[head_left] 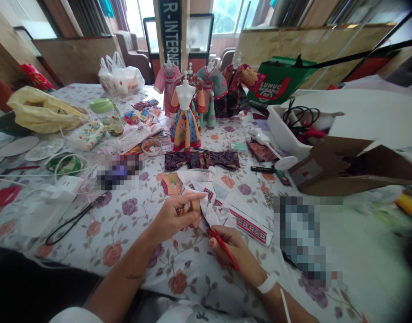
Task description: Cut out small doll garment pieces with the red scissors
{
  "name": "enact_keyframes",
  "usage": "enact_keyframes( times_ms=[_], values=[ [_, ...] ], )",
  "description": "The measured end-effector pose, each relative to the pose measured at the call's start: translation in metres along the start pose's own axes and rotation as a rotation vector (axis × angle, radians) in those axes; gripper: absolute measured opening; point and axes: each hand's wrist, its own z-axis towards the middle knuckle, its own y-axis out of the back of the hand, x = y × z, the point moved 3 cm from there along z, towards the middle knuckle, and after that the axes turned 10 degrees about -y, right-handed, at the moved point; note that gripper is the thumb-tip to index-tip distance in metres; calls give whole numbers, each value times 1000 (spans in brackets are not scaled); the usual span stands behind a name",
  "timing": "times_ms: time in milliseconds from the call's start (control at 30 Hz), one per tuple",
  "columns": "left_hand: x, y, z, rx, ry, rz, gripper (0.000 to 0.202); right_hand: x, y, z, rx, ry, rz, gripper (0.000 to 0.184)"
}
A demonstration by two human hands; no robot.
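My left hand (175, 214) is closed on a small orange patterned fabric piece (192, 211), pinching it between thumb and fingers. In my right hand (233, 246) is a pair of red-handled scissors (222, 246), their dark blades pointing up and left against the fabric's right edge. Whether the blades are apart I cannot make out. White cloth (210, 215) lies just behind the blades. Beyond my hands are a printed fabric strip (249, 224) with a red and black border and an orange fabric scrap (172, 184).
A headless doll form (185, 96) in an orange and blue skirt stands ahead, with several dressed forms behind. Dark patterned cloth (222, 160) lies before it. At right are a cardboard box (323, 166) and a white bin (283, 123); at left, a white charger (66, 186) with cables.
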Motion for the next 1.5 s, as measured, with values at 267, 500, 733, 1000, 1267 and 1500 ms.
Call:
enact_keyframes(
  times_ms=[267, 500, 733, 1000, 1267, 1500],
  values=[
    [-2, 0, 0, 7, -10, -3, 44, -1, 0, 0, 2, -9, 19, 50],
    [1, 2, 0, -3, 5, 32, 46, 2, -1, -1, 7, -10, 27, 49],
    [1, 1, -1, -5, 13, 20, 46, 6, -2, -3, -3, 20, -41, 53],
    [0, -1, -1, 12, -2, 9, 50, 6, -2, -3, 1, 27, -30, 54],
    [1, -1, -1, 19, -2, 52, 48, 4, -2, -3, -3, 30, 4, 53],
    [5, 1, -2, 13, 42, 125, 47, -2, -1, 0, 12, 25, 19, 52]
  ],
)
